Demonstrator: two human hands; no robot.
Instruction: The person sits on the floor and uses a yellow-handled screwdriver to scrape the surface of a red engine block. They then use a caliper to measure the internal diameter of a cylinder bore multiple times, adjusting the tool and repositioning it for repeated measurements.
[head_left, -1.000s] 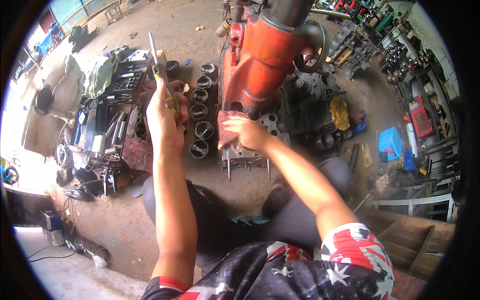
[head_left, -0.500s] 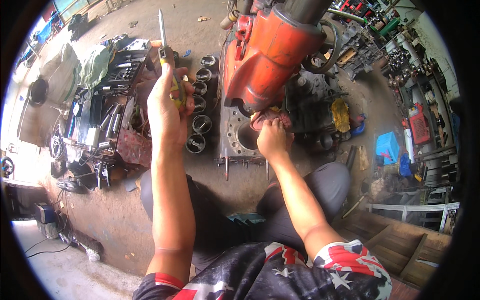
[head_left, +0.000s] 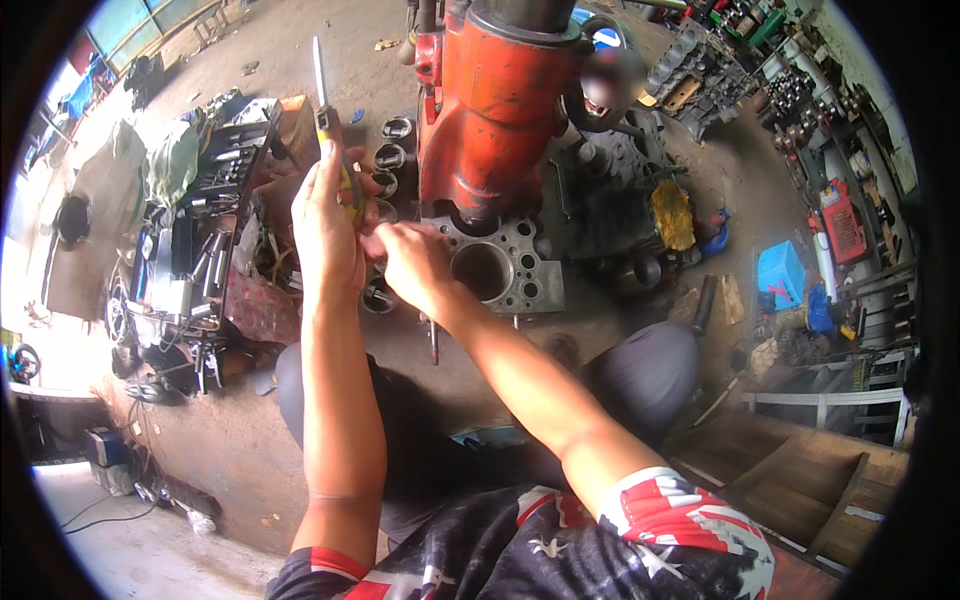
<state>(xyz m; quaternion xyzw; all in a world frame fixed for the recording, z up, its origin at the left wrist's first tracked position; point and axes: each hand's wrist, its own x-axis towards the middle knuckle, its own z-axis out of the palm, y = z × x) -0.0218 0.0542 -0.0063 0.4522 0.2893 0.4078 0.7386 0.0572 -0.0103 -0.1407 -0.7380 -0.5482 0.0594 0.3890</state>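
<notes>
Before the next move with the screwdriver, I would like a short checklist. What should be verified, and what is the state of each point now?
1. Left hand has a firm grip on the screwdriver: ok, fingers wrap the yellow handle and the blade points up.
2. Right hand is away from the blade tip: ok, it sits low by the handle.
3. What the right hand holds: cannot tell, the fingers hide it.
4. Cylinder bore in the engine block is free of loose parts: ok, the visible hole looks open.
5. Pistons are lined up beside the block: ok.
6. Orange housing is stable above the block: cannot tell.
</notes>
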